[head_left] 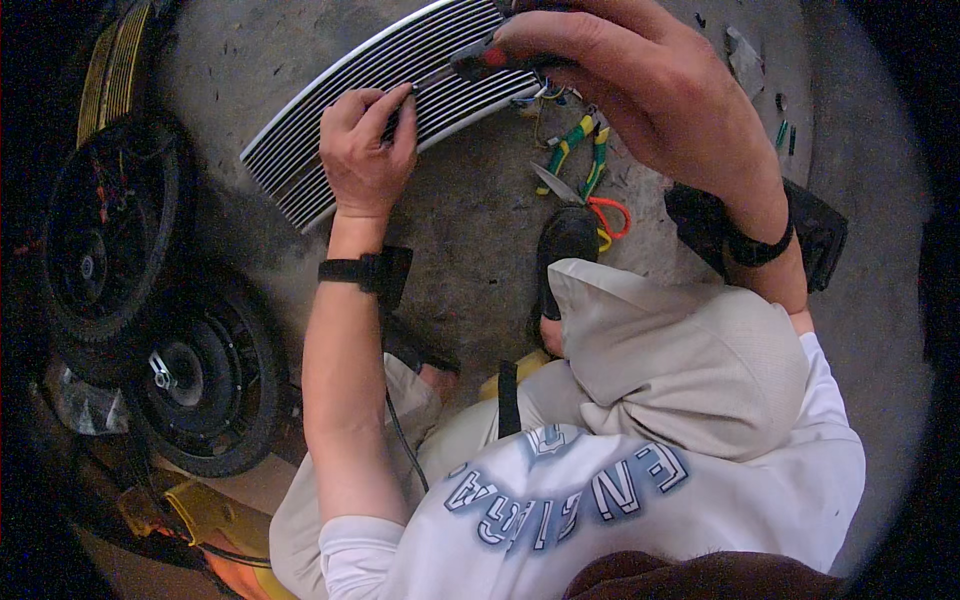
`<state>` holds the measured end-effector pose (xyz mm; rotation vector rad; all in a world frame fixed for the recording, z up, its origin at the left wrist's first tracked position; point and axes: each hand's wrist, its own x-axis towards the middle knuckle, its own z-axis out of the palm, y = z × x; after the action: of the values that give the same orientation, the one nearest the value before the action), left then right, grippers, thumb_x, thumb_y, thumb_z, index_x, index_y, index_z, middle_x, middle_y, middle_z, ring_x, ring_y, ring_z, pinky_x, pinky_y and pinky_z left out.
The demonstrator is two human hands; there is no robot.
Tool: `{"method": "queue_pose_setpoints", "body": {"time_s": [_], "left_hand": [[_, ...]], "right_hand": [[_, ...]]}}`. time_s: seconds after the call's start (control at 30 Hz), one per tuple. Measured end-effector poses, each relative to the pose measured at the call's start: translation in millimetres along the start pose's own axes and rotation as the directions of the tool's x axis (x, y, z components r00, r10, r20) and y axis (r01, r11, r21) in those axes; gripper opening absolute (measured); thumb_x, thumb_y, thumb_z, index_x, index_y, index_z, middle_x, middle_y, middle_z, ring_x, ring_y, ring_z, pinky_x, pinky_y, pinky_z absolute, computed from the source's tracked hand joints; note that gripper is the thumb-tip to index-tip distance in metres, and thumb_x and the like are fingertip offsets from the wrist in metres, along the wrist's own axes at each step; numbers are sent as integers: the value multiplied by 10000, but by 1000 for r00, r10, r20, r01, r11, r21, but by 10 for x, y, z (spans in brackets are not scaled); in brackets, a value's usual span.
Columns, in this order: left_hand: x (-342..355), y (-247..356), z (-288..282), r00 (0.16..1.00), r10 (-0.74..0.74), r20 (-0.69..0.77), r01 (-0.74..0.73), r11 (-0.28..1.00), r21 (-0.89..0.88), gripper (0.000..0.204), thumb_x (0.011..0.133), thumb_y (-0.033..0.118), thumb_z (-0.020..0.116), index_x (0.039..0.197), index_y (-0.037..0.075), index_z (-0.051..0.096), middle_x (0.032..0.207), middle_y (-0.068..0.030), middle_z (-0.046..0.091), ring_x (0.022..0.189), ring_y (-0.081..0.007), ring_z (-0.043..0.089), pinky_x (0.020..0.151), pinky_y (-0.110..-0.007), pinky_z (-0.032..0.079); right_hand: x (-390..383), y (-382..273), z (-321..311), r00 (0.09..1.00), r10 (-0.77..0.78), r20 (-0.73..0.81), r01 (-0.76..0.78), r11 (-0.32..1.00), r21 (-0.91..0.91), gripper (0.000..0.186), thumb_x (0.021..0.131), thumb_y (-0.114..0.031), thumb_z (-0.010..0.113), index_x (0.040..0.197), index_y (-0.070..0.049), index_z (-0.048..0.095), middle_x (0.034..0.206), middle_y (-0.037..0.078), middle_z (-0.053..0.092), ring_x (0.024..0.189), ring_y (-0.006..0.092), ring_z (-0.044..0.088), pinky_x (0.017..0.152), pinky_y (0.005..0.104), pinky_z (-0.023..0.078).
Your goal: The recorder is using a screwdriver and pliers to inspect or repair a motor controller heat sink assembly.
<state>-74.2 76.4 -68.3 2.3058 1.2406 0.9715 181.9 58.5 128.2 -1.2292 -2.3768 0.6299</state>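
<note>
Right grip point(632, 88) partly hides the black-and-red tool point(474, 62) it holds.

Grey, stained floor point(480, 200). Green-and-yellow pliers point(599, 158) lying on it, orange-handled scissors point(602, 203) just beside. Farther right, two thin green sticks point(781, 133).

The head-worn fisheye camera is looking steeply down from close above and behind the left hand point(365, 150) and right hand point(625, 85), facing past the lap point(680, 370) and taking in floor point(470, 210) on both sides of them.
</note>
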Motion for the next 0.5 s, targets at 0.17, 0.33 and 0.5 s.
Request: {"method": "queue_pose_setpoints", "body": {"time_s": [0.17,0.33,0.5], "left_hand": [[32,23,18,999,-43,-24,42,999,-35,187,842,112,814,1028,109,802,923,-75,703,850,-256,677,770,-375,548],[61,-17,48,998,-19,-65,13,996,-93,136,809,87,811,944,103,798,865,-63,673,780,-247,666,699,-360,535],[48,-42,25,999,-25,-26,23,997,-80,137,831,102,814,967,101,801,887,-73,688,796,-247,673,713,-355,543]], "right_hand": [[-23,59,43,997,-67,-46,68,998,18,279,940,-15,646,1212,43,627,1225,212,600,1083,317,666,906,351,579],[-40,-23,45,997,71,-34,-71,997,23,283,936,-23,669,1211,29,627,1215,207,608,1069,321,682,870,359,600],[-12,-69,10,998,60,-15,-59,998,30,294,921,1,679,1209,32,625,1208,211,612,1072,328,685,868,369,605]]}}
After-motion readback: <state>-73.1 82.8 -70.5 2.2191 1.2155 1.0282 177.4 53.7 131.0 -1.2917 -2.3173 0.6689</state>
